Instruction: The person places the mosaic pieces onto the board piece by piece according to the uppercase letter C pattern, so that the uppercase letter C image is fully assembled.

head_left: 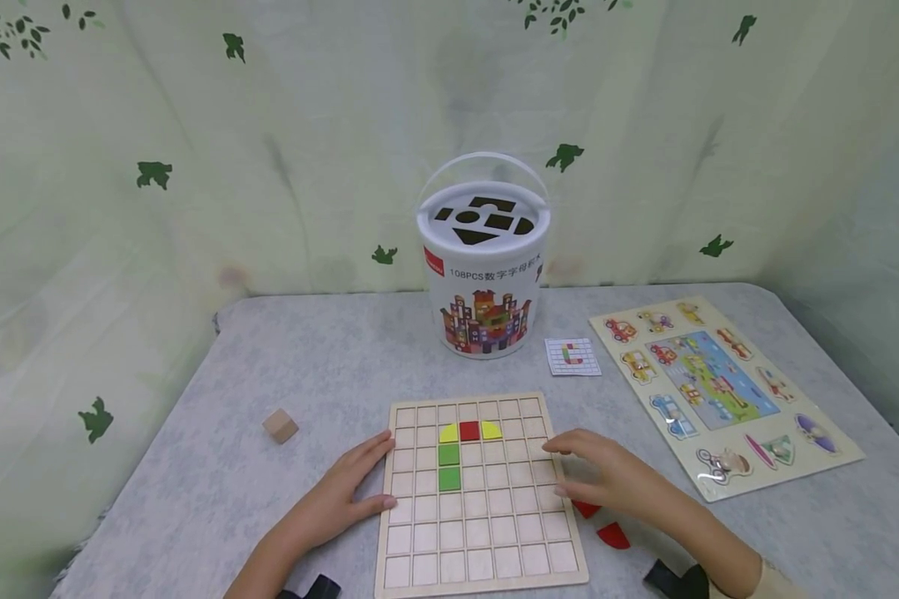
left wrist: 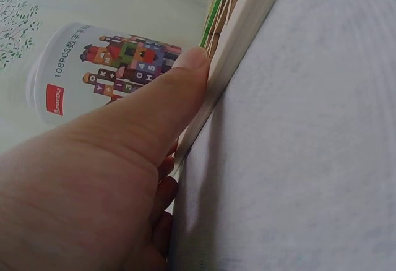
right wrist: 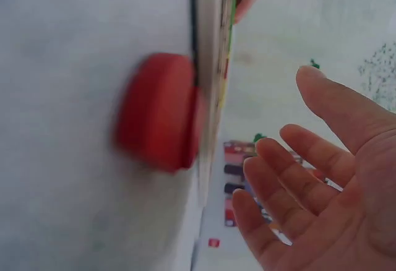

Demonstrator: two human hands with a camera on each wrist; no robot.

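While the left hand (head_left: 348, 492) presses flat against the pale wooden grid board (head_left: 479, 532), right hand (head_left: 614, 478) hovering open-fingered, red wooden quarter-round pieces (head_left: 613, 535) just beside it.

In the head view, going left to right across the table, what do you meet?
Plain wooden cube → left hand at the board's left edge → wooden grid board → right hand at its right edge → vehicle peg puzzle.
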